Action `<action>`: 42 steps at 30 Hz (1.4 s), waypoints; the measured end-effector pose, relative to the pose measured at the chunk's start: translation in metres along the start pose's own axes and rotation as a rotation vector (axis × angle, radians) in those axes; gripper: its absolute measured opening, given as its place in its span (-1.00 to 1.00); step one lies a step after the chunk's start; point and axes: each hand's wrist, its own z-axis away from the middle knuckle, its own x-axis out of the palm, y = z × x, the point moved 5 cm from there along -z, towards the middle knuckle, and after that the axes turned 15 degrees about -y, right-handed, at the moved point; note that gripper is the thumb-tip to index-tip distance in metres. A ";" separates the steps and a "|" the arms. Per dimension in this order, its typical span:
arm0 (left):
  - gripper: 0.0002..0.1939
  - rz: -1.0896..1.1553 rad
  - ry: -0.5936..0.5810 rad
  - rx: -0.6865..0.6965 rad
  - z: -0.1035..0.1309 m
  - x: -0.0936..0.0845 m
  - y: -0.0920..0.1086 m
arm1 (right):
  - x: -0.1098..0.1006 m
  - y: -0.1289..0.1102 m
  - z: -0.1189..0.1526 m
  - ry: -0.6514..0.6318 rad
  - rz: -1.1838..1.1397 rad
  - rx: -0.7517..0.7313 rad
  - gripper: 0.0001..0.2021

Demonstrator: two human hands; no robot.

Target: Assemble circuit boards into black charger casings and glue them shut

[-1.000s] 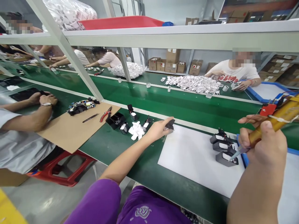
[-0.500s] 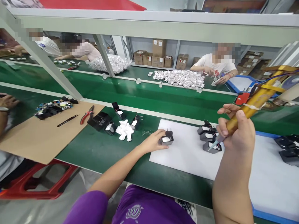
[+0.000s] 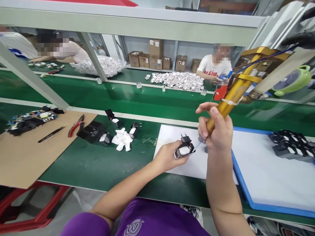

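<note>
My left hand (image 3: 169, 154) grips a black power adapter (image 3: 185, 150) with its casing open and its two plug pins pointing up; a white block shows inside. Wrapped around a gold-coloured glue dispenser (image 3: 227, 102), my right hand (image 3: 218, 127) holds the tool slanted down to the left. The dispenser's thin pale nozzle tip is at the adapter's right edge; whether it touches cannot be made out. Both hands are over a white sheet (image 3: 163, 132) on the green table. Behind my right wrist, other adapters are mostly hidden.
At right a blue-edged white tray (image 3: 258, 206) carries several black adapters (image 3: 292, 144). To the left lie a crumpled white cloth (image 3: 122, 139), open adapters, red-handled pliers (image 3: 75, 125) and tweezers (image 3: 51, 133) on cardboard (image 3: 27, 160). Co-workers sit beyond the green conveyor (image 3: 137, 100).
My left hand has tilted the adapter and brought it slightly right. My right hand has moved left with the dispenser, bringing the nozzle to the adapter. The view has shifted right.
</note>
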 end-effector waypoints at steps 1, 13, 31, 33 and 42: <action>-0.61 0.019 0.016 0.028 0.001 0.000 0.004 | 0.000 0.000 0.000 0.001 0.012 -0.006 -0.79; -0.63 -0.035 0.122 0.066 0.008 -0.003 0.016 | -0.003 -0.001 -0.001 0.026 0.024 -0.019 -0.70; -0.74 0.127 0.083 0.024 -0.011 0.024 0.021 | 0.007 0.000 -0.002 0.020 0.000 -0.014 -0.64; -0.74 0.131 0.092 0.032 -0.012 0.025 0.022 | 0.007 0.000 -0.002 0.022 0.007 -0.009 -0.62; -0.59 0.182 -0.064 -0.036 -0.023 0.036 -0.002 | -0.015 0.001 0.005 0.013 0.030 -0.065 -0.64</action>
